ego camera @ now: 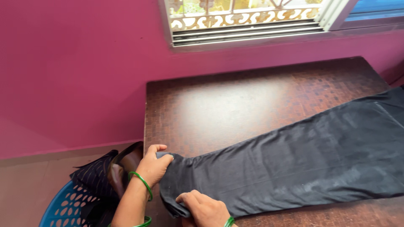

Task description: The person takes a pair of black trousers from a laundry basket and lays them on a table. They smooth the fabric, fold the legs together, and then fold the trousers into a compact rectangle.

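Dark grey trousers (303, 155) lie flat across a dark brown mosaic-patterned table (235, 101), the narrow hem end pointing left. My left hand (155, 166), with a green bangle on the wrist, pinches the far corner of that hem at the table's left edge. My right hand (204, 208), also with a green bangle, grips the near corner of the same hem at the bottom of the view. Both hands are closed on the cloth.
A blue perforated plastic basket (67, 206) holding dark clothes (101, 176) stands on the floor left of the table. A magenta wall (75, 67) runs behind, with a window (248, 19) above the table's far edge.
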